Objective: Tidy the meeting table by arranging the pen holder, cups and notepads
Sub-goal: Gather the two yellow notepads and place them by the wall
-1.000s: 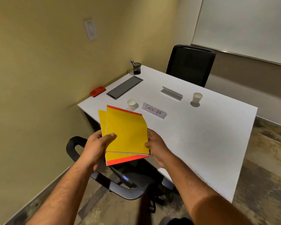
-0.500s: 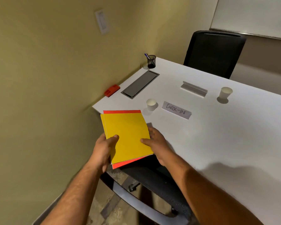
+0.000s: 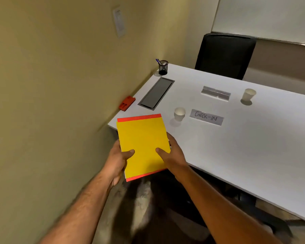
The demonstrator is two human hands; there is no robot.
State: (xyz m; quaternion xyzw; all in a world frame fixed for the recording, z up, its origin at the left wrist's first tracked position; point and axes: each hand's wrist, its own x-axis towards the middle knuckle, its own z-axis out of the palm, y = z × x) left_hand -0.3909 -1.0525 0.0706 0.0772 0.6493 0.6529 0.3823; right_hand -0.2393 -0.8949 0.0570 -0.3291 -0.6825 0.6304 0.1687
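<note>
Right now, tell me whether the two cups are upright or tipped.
Both upright. The near cup and the far cup each stand on their bases on the table, open rims up. Their contents cannot be told.

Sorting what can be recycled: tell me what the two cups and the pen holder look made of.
Near cup and far cup: probably paper, matte white with a thin rolled rim. Pen holder: likely black metal mesh, since the pens show faintly through its wall.

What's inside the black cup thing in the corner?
The black mesh pen holder has pens sticking out the top, at least one blue. Its mesh side hides their lower ends and anything else inside.
</note>
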